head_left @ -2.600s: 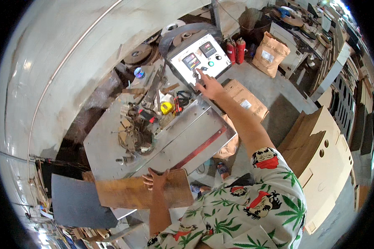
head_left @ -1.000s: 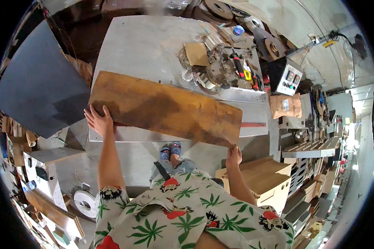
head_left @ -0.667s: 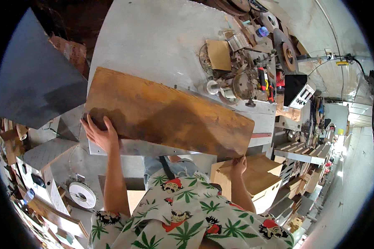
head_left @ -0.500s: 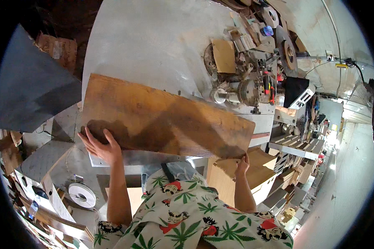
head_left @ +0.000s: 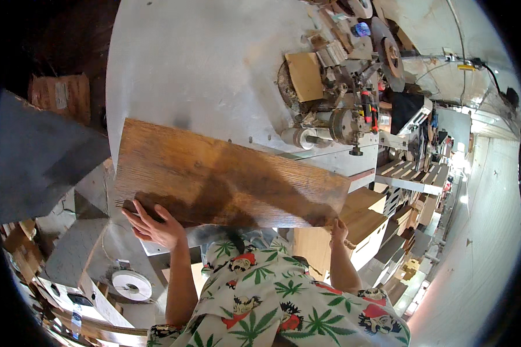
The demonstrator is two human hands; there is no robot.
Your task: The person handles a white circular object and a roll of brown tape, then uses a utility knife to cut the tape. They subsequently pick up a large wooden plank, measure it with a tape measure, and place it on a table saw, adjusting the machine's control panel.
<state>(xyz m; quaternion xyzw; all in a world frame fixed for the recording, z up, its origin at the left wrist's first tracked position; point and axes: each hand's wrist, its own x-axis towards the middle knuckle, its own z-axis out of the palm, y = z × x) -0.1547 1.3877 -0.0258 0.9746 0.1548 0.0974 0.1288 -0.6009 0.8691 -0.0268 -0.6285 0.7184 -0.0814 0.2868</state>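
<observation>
A long, dark-stained wooden board (head_left: pixel 231 170) with visible grain lies slanted across the near part of a large grey metal machine table (head_left: pixel 191 69), its right end closer to me. My left hand (head_left: pixel 159 227) rests at the board's near left edge with fingers spread and stretched, touching the edge rather than wrapping round it. At the near right corner, my right hand (head_left: pixel 339 232) is closed on the board, thumb up at the edge. Whatever the right fingers do beneath the board is hidden. Shadows of my arms fall across the wood.
A metal machine fitting with a round cylinder (head_left: pixel 344 124) stands beyond the board's right end. Near it are a cardboard piece (head_left: pixel 304 76) and wood scraps. Tan boxes (head_left: pixel 362 217) stand at right; a dark grey panel (head_left: pixel 46 156) and a white disc (head_left: pixel 131 285) are at left.
The board has come slightly nearer to me relative to the table. My left hand has shifted right and closer along its edge. The right hand keeps its corner hold. The whole view has shifted.
</observation>
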